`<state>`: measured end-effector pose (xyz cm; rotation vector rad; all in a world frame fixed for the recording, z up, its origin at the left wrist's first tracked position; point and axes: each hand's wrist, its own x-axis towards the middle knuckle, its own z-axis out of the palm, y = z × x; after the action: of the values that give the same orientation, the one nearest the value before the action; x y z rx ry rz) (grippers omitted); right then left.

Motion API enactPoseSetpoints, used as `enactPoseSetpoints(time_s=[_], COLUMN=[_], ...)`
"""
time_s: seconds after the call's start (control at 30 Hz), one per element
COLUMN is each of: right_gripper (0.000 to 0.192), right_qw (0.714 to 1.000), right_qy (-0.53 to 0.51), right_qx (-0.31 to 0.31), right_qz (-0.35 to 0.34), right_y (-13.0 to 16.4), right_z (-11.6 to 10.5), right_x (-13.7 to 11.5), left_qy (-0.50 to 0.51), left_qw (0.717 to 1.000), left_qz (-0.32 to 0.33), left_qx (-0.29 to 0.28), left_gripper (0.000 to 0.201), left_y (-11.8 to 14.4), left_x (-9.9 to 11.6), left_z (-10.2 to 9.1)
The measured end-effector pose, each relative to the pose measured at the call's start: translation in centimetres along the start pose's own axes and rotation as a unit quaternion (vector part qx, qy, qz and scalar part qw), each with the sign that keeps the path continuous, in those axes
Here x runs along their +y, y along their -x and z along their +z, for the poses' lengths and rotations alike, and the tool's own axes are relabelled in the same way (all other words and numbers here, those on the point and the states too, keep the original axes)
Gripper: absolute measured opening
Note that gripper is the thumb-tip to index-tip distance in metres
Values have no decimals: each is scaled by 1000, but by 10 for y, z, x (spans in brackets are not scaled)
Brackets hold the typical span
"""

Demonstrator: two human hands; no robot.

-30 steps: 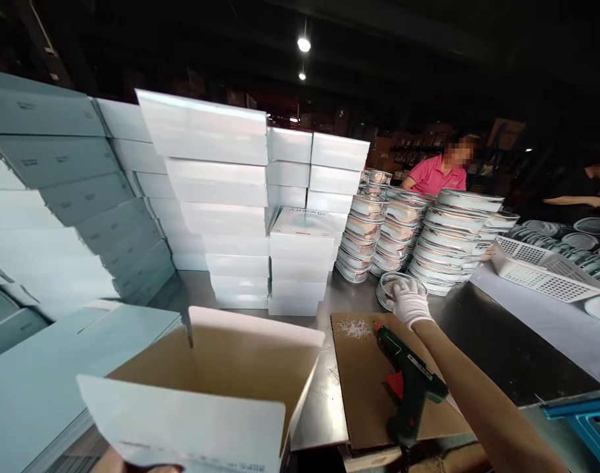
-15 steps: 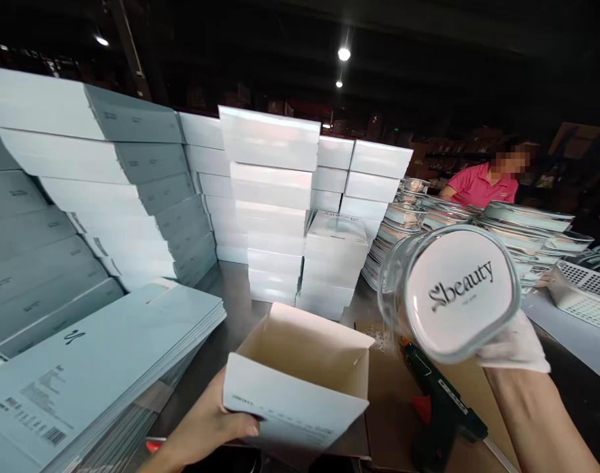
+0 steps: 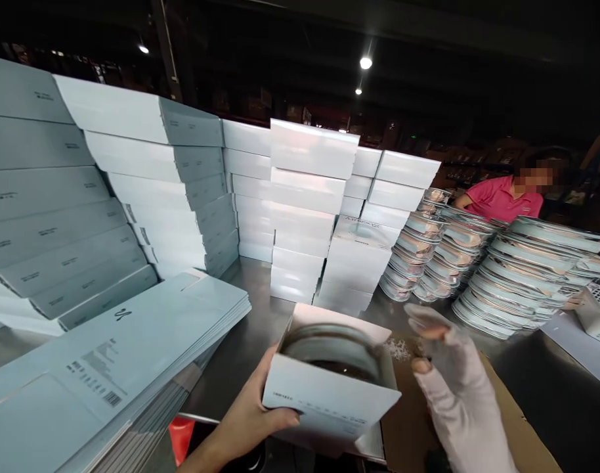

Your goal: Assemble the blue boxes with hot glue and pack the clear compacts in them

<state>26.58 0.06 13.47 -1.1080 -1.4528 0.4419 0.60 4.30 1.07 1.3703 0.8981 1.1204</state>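
My bare left hand (image 3: 253, 420) grips the near side of an open pale-blue carton (image 3: 329, 394) held over the steel table. A round glass dish (image 3: 332, 351) lies inside the carton, its rim showing at the open top. My right hand (image 3: 448, 378), in a white glove, hovers open just right of the carton with fingers spread and nothing in it. A brown cardboard sheet (image 3: 521, 427) lies under that hand.
A pile of flat carton blanks (image 3: 107, 368) lies at the left. Stacks of closed white boxes (image 3: 304, 217) stand behind. Columns of stacked glass dishes (image 3: 516, 282) fill the right. A person in a pink shirt (image 3: 501, 197) works at the far right.
My right hand lifted a glass dish from the table, carried it over and dropped it into the carton, then let go. The view shifted left, hiding the glue gun.
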Motion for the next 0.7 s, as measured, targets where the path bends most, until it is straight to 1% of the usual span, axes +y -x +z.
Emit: enactPoseSetpoints(time_s=[0.03,0.07,0.1,0.13,0.2,0.23,0.27,0.3,0.33,0.4,0.43,0.47,0.5,0.53,0.57,0.6,0.63,0.67,0.7], right_gripper=[25,26,32,42,64,67,65,61,57,51,52,56,59,63,67,69,70,70,68], right_qw=[1000,999,998,997,996,995,995,995,996,997,997,996,996,996,997,998,999,999,995], right_qy=[-13,-35,-54,-61,-49,-39,-41,-53,-66,-65,-52,-36,-22,-19,-21,-20,-3,35,96], right_qx=[6,-2,-22,-46,-80,-86,-87,-82,-67,-17,12,37,55,65,64,55,37,26,23], right_qz=[-12,-12,-7,0,-6,-12,-21,-21,-8,43,62,68,62,52,42,34,33,31,36], right_y=[13,25,36,45,58,62,65,67,69,70,71,71,70,69,68,67,66,65,65], right_z=[5,10,16,23,38,45,52,58,64,75,80,85,89,92,92,87,76,60,37], right_x=[11,22,31,38,47,49,51,52,53,53,52,50,48,47,45,45,47,51,57], left_qy=[2,2,-2,-11,-41,-55,-66,-73,-78,-70,-54,-32,-14,-9,-23,-54,-94,-132,-160], left_qw=[1000,1000,999,999,994,988,980,974,970,970,971,969,968,970,976,983,987,987,985], left_qz=[-4,-6,-1,15,86,134,180,213,226,214,201,189,176,159,137,109,83,65,62], left_qx=[10,24,40,51,56,52,46,39,44,89,121,153,177,182,167,138,101,62,25], left_gripper=[99,101,103,103,97,90,83,75,67,50,40,30,25,25,26,28,31,35,36], left_y=[3,7,10,12,16,17,17,17,17,17,17,17,16,16,15,13,11,9,6], left_x=[-3,-5,-6,-6,-5,-3,-2,0,1,3,4,5,7,10,13,16,19,22,24], left_z=[0,0,0,-1,-3,-3,-3,-2,0,6,10,13,15,14,12,8,1,-7,-15])
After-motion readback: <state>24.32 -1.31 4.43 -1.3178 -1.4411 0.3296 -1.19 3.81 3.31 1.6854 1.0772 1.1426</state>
